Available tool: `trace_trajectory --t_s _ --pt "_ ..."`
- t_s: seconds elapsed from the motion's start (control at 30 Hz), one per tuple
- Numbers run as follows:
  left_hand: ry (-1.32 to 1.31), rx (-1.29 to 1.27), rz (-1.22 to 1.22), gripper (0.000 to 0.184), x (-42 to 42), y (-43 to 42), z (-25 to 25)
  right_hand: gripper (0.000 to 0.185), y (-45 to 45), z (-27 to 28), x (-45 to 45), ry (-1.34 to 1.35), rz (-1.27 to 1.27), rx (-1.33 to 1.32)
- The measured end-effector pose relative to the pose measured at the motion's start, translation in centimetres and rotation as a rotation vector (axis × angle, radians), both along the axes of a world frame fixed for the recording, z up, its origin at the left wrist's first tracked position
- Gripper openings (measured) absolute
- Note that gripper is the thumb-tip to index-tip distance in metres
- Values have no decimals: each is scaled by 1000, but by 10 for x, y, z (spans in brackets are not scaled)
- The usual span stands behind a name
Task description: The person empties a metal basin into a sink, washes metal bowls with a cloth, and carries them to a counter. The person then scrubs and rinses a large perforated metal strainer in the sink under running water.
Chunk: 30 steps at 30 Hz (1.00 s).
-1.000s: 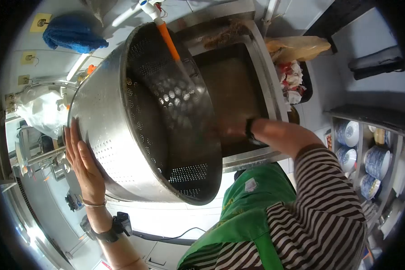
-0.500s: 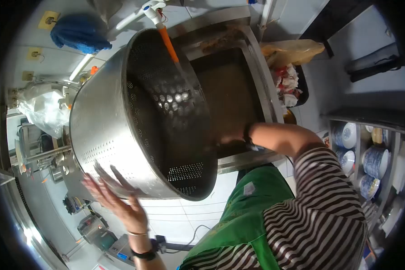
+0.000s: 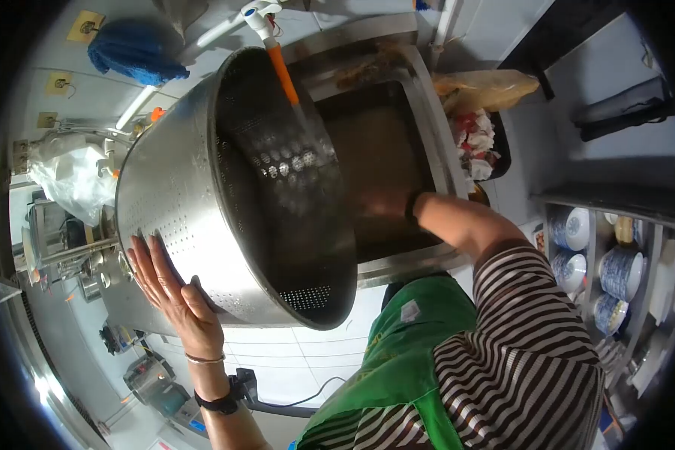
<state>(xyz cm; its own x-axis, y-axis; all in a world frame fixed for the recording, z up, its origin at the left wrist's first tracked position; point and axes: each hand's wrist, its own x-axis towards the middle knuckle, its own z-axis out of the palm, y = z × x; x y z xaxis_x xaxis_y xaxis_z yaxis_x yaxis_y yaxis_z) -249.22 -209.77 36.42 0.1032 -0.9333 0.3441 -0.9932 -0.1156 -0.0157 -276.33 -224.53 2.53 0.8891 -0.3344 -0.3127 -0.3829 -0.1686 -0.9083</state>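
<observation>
A large, perforated stainless-steel strainer pot (image 3: pixel 180 225) lies tilted on its side, its wide mouth facing the sink (image 3: pixel 444 142). Against its outer wall rests my left hand (image 3: pixel 171 292), fingers stretched out flat. My right hand (image 3: pixel 382 201) is low over the sink, beside the pot's rim. It is dark and smeared there, and its fingers cannot be made out. From a white tap (image 3: pixel 256 16) with an orange spout (image 3: pixel 280 73), water runs down into the pot's mouth. Murky brown water (image 3: pixel 382 142) stands in the sink.
A blue cloth (image 3: pixel 136 52) hangs on the wall at upper left, near a plastic bag (image 3: pixel 71 176). Right of the sink is a bin (image 3: pixel 478 146) with crumpled waste. Patterned bowls (image 3: pixel 621 271) fill a shelf at far right. I wear a green apron (image 3: pixel 397 337).
My left hand has moved from the pot's lower edge up and left, and now lies on its wall. The right hand has shifted slightly upward. The pot has moved very little.
</observation>
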Motion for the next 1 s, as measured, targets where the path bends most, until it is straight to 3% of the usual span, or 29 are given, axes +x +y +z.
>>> trace_trajectory --t_s 0.07,0.13,0.23,0.3,0.33,0.4,0.43,0.5,0.53,0.6,0.67,0.7,0.77,0.87,0.97,1.0 --pt "14 -8 -1 67 0 1 -1 36 -21 -66 13 -238 -231 79" --pt "13 -12 -8 67 2 2 -2 34 -42 -66 29 -410 -420 107" --pt "8 -20 -16 66 5 0 -4 30 -59 -65 60 -507 -656 -100" --pt "3 -22 -19 65 4 0 -4 25 -56 -78 79 -207 -567 -635" --pt "12 -24 -10 65 3 -1 -5 25 -44 -53 73 -205 -565 -630" --pt "27 -30 -4 64 4 -4 -1 30 -3 47 49 293 -295 -388" --pt "24 -15 -9 64 6 -8 2 30 10 36 44 298 -294 -399" --pt "27 -3 -18 64 7 -11 5 25 29 -8 33 -179 -162 -523" --pt "32 0 -19 65 8 -12 6 25 26 -15 27 -174 -165 -526" --pt "40 -1 -12 65 7 -12 4 23 2 -34 17 97 -211 -90" --pt "46 -11 -5 65 7 -13 4 22 -36 -71 22 432 -252 -355" --pt "37 -17 -2 65 7 -15 4 27 -52 -128 21 483 -300 -482" --pt "47 -13 0 64 6 -14 4 34 -51 -176 17 526 -344 -602" --pt "45 -15 6 63 7 -14 3 36 -30 -157 16 764 -439 -682" --pt "21 9 35 62 7 -14 4 31 -12 -131 5 247 -218 -89" --pt "28 9 35 62 7 -13 3 31 -9 -97 6 147 -236 -64"
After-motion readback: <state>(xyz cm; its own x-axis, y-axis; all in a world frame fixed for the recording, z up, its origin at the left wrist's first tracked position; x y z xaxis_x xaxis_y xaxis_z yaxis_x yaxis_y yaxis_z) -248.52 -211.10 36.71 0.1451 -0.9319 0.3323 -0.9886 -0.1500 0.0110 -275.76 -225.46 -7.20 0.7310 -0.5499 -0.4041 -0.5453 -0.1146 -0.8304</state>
